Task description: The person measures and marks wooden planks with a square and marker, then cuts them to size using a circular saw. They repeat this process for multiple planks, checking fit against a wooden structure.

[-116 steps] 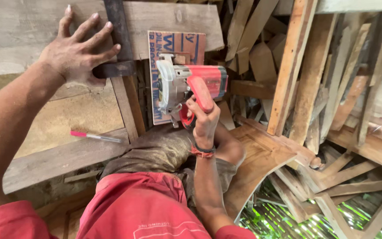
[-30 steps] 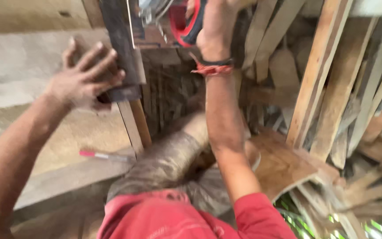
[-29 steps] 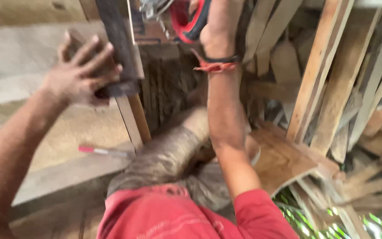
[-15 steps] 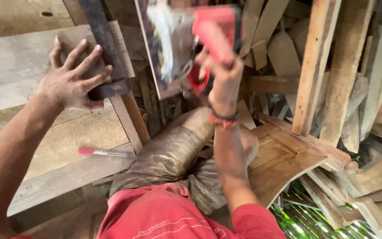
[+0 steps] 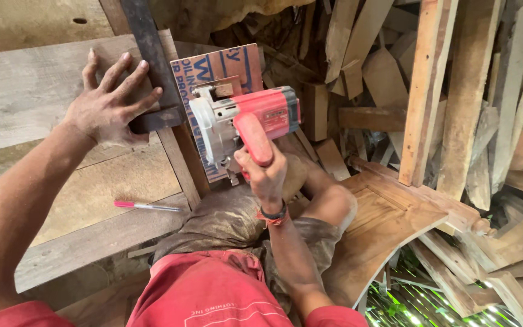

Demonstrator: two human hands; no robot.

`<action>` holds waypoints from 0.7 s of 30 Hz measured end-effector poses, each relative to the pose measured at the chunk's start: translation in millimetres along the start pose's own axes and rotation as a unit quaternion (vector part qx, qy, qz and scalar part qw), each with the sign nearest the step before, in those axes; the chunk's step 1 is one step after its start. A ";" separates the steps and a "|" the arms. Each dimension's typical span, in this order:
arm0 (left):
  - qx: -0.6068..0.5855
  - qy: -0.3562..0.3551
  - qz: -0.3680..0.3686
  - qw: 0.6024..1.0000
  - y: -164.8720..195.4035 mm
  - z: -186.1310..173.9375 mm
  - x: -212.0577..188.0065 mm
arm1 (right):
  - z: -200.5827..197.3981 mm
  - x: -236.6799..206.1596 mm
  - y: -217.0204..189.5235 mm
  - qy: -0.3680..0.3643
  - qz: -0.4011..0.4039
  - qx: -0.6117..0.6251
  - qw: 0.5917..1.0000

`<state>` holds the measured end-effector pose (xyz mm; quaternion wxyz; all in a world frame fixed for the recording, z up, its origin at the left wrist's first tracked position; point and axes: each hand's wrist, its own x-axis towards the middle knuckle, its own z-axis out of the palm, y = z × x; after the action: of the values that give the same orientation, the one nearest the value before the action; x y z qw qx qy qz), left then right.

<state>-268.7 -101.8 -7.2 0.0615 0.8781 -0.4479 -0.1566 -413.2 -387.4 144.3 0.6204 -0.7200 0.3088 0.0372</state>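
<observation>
While the red circular saw [image 5: 246, 124] sits at the near edge of the printed plywood offcut [image 5: 219, 72], just right of the dark metal square [image 5: 152, 66] laid across the grey plank [image 5: 25, 91], the chief risk, as I judge it, is that the square slips under sideways pressure from the saw's base, letting the cut wander, or that the blade catches and kicks back toward the knee [image 5: 334, 203] directly below it. The right hand [image 5: 264, 172] is wrapped tight around the saw's red handle, fingers fully closed on it, a band at the wrist. The left hand [image 5: 107, 103] lies flat with its fingers spread wide, pressing on the square's short arm and the plank beside it. A pink pen [image 5: 146, 206] lies apart on the lower board, and loose timber offcuts [image 5: 455, 109] crowd the right.
</observation>
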 end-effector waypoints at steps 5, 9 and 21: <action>0.112 -0.109 -0.026 0.987 2.3 -6.0 3.0 | 6.4 -5.3 -0.6 0.004 -0.060 -0.047 0.997; 0.111 -0.094 -0.025 0.989 3.4 -5.2 1.9 | 10.6 -5.4 -2.6 0.019 -0.057 -0.069 0.996; -0.261 0.124 0.006 0.957 -0.5 10.1 -5.1 | 16.7 1.7 4.2 0.021 -0.045 -0.020 0.999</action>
<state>-274.5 -97.1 -15.8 0.3446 0.8413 -0.3856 -0.1572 -408.5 -372.9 136.1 0.6006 -0.7459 0.2880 -0.0003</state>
